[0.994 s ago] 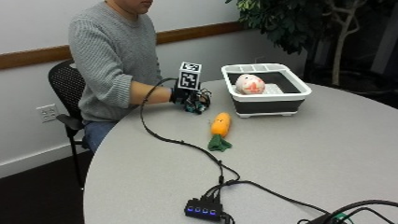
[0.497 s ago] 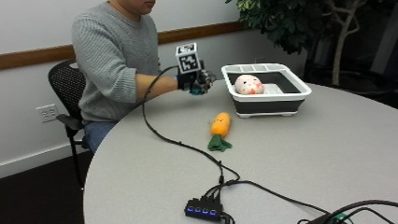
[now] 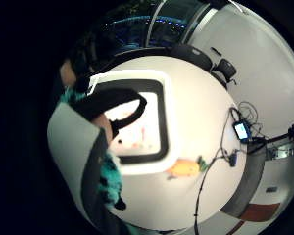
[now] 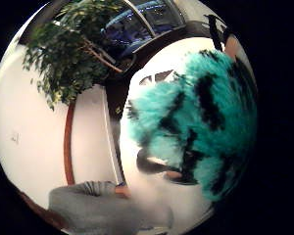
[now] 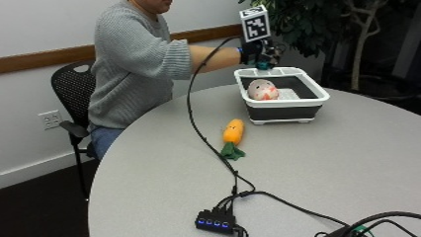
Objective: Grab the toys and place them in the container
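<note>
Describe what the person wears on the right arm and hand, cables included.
The right hand wears a black glove. The grey ribbed knit sleeve is pushed up above the elbow, so the forearm is bare. A black cable hangs from the hand down to the table and runs to a small black hub with blue lights.

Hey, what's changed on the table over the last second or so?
The gloved right hand, gripping a teal and black plush toy, rose from the table beside the container and now hangs above its far rim. The toy is not yet released. The pale round plush toy inside the container, the plush carrot on the table and the USB hub stayed put.
</note>
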`<action>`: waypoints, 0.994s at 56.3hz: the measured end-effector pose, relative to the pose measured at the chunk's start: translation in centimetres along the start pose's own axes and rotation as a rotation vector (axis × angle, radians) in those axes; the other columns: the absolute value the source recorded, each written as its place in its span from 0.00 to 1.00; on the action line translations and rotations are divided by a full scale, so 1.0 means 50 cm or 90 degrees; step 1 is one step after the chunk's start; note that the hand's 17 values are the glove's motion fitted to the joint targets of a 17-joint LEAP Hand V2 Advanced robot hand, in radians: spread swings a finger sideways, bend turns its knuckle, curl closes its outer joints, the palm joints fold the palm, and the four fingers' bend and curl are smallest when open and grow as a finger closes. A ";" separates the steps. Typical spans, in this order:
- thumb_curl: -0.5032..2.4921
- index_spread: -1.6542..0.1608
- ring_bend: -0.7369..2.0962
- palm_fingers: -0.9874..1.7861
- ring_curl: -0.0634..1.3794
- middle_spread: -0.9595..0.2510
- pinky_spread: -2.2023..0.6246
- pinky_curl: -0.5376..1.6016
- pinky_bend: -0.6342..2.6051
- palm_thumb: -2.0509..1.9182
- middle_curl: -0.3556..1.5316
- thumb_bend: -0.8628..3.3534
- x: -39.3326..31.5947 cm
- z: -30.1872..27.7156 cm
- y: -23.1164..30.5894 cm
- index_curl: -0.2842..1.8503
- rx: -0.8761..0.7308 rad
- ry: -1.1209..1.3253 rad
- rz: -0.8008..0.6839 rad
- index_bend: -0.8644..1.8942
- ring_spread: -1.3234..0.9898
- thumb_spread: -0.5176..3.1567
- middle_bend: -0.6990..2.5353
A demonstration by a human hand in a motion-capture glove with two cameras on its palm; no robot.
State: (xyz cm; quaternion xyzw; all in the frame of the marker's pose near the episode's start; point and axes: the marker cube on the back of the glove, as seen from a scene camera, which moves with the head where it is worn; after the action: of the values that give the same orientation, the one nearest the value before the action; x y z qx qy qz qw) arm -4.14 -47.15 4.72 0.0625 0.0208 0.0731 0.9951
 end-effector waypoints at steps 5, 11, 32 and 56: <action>0.40 0.70 0.56 0.67 0.49 0.56 0.64 0.46 0.50 0.63 0.62 0.21 0.016 0.053 -0.070 0.46 -0.035 0.019 0.021 0.41 0.35 0.44 0.44; 0.40 0.69 0.57 0.61 0.50 0.55 0.65 0.45 0.49 0.62 0.63 0.21 0.020 0.076 -0.113 0.48 -0.056 -0.009 0.027 0.38 0.35 0.46 0.44; 0.32 0.70 0.37 0.25 0.39 0.62 0.76 0.45 0.52 0.50 0.51 0.19 0.054 0.091 -0.040 0.43 -0.156 -0.021 -0.012 0.36 0.46 0.46 0.26; 0.27 0.72 0.33 0.29 0.33 0.68 0.80 0.42 0.48 0.50 0.38 0.19 0.293 -0.002 0.194 0.32 -0.139 -0.018 0.043 0.36 0.53 0.45 0.25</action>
State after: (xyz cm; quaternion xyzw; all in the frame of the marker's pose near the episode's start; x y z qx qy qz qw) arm 8.95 -35.46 5.37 -0.0442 -0.0036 0.1075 0.9932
